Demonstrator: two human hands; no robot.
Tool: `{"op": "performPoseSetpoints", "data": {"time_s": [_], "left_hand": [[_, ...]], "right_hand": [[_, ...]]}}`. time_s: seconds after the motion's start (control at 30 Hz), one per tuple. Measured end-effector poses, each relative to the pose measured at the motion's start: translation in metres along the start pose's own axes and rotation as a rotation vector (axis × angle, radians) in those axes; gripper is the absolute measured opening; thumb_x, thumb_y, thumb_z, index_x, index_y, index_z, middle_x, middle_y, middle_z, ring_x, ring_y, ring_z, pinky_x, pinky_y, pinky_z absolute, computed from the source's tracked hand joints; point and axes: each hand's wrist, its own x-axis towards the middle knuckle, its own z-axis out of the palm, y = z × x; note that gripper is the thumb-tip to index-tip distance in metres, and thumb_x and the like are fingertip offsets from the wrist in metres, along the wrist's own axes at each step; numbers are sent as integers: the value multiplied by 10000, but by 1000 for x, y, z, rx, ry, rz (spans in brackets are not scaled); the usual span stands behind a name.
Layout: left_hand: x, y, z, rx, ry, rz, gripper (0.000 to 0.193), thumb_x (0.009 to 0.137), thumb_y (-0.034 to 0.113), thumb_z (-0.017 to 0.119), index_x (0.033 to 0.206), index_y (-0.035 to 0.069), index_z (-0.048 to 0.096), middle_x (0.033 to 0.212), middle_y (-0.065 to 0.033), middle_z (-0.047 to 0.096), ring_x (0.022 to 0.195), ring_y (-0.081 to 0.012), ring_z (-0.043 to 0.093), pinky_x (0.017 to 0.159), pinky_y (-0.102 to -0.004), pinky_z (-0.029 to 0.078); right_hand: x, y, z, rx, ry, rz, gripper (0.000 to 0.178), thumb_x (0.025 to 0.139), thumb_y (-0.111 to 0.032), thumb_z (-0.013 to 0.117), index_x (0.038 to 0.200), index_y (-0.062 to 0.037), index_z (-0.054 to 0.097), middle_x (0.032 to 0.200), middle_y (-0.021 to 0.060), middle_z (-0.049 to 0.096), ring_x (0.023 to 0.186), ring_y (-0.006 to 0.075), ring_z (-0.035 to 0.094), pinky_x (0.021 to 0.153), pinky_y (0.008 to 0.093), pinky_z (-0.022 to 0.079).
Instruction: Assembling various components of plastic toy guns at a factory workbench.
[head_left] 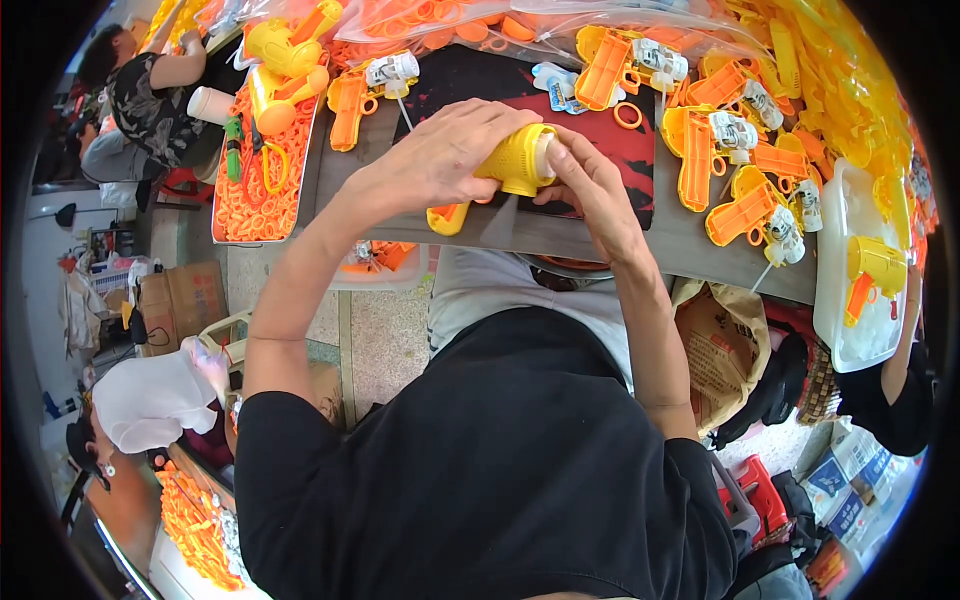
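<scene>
Over the near edge of the workbench, both my hands are closed around a yellow plastic toy gun body (518, 160) with a round barrel. My left hand (445, 152) wraps it from the left, its fingers over the top. At the right end, my right hand (592, 180) grips the rim, with thumb and fingers about a whitish round piece (546, 158) set in the opening. A yellow handle-like part (447, 218) with orange on it shows below my left hand. Under my hands lies a black and red cloth (625, 165). My fingers partly hide the body.
Left stands a box of orange rings (262, 200), with pliers (235, 150) and yellow toy parts on top. Several half-built orange-yellow toy guns (700, 165) lie right. A white bin (850, 310) stands far right. A paper sack (715, 350) is beside my right arm. Other people work at both sides.
</scene>
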Motion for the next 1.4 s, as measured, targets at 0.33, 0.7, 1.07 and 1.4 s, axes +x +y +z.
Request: {"op": "performPoseSetpoints", "data": {"time_s": [0.33,0.7,1.07,1.4], "left_hand": [[-7,30,-16,187,47,-22,748,651,1,785,1345,67,514,1291,-102,562,1253,-322,530,1012,-422,503],[-18,23,-15,146,89,19,757,646,-12,787,1352,68,525,1308,-106,577,1260,-312,547,1005,-395,526],[-33,38,2,172,244,47,777,616,-47,789,1346,38,539,1322,-111,574,1264,-319,543,1044,-400,506],[-53,42,27,270,487,16,690,631,-48,807,1286,67,622,1257,-75,555,1173,-282,571,1022,-398,535]], "right_hand": [[-22,-12,27,-58,58,-131,589,919,-149,742,1428,6,489,1217,108,646,1085,131,634,935,292,525],[-18,-11,20,-111,78,-186,321,1030,-134,572,1316,5,618,1049,87,713,904,117,674,756,276,585],[-24,-3,25,-615,210,-625,295,928,10,640,1218,-27,685,961,153,733,751,190,717,662,286,576],[-31,2,33,-721,322,-740,306,885,76,650,1177,-4,692,1031,161,740,835,259,745,712,307,590]]}}
